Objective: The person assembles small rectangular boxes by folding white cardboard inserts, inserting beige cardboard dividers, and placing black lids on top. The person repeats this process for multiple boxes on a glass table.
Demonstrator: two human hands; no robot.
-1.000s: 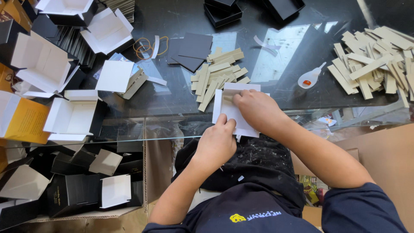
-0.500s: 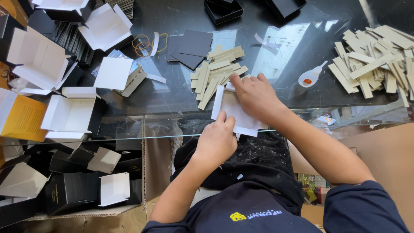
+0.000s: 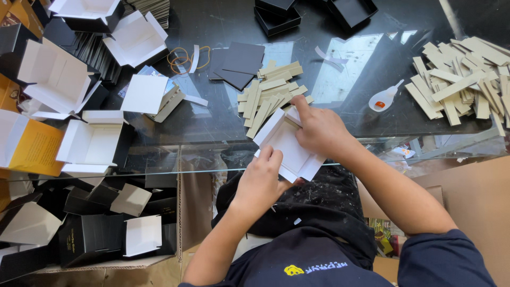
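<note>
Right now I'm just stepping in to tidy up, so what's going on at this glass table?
A person is working a white folded card tray at the near edge of the glass table. The right hand presses on its far side, the left hand grips its near edge. Beside it lies a small pile of tan card strips, with a larger pile to the right and a small glue bottle between.

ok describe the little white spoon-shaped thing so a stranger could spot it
On the dark glass table, look between the right hand and the big heap of tan card strips. The small white scoop lies alone there, the only thing with an orange dab.
</note>
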